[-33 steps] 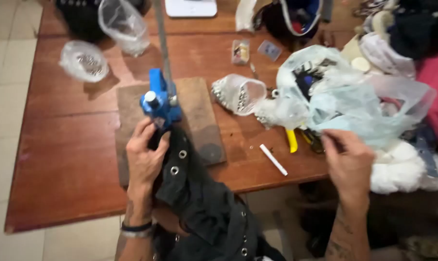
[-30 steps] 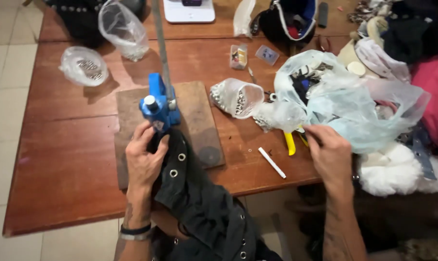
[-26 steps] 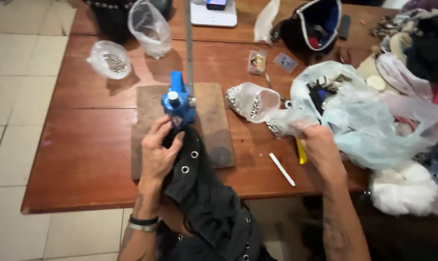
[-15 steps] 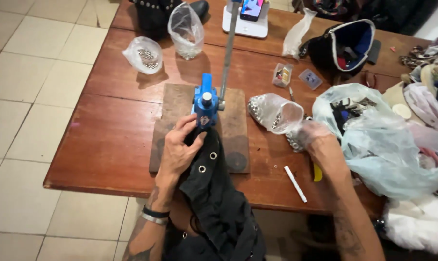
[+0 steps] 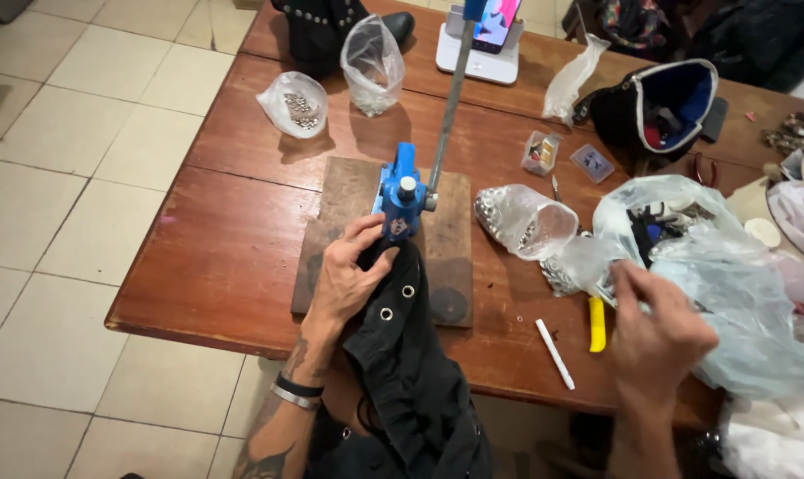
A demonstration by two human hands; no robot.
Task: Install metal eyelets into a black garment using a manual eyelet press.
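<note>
Bench (image 5: 215,231) was cluttered with bags. Two clear bags of small metal parts sat at the far left: a squat one (image 5: 293,102) and a taller one (image 5: 372,62) beside it. A third clear bag (image 5: 521,220) of metal pieces lay on its side right of the press (image 5: 400,193). Two small clear boxes (image 5: 542,153) sat behind it. Large pale blue bag (image 5: 730,293) bulged at the right edge, dark items showing through. Black pouch (image 5: 663,102) with blue lining stood open at the far right.

Press was blue, on a wooden board (image 5: 349,191), with its lever rising toward the camera.

Left hand (image 5: 349,279) lay spread, fingers loosely open, pressing the black cloth (image 5: 411,355) against the press base; eyelets showed in the cloth just beside the fingers. Cloth hung off the near bench edge.

Right hand (image 5: 659,324) was half-curled at the mouth of the blue bag, touching the plastic; couldn't tell whether it pinched anything. White stick (image 5: 554,354) and yellow handle (image 5: 597,324) lay near it.
</note>
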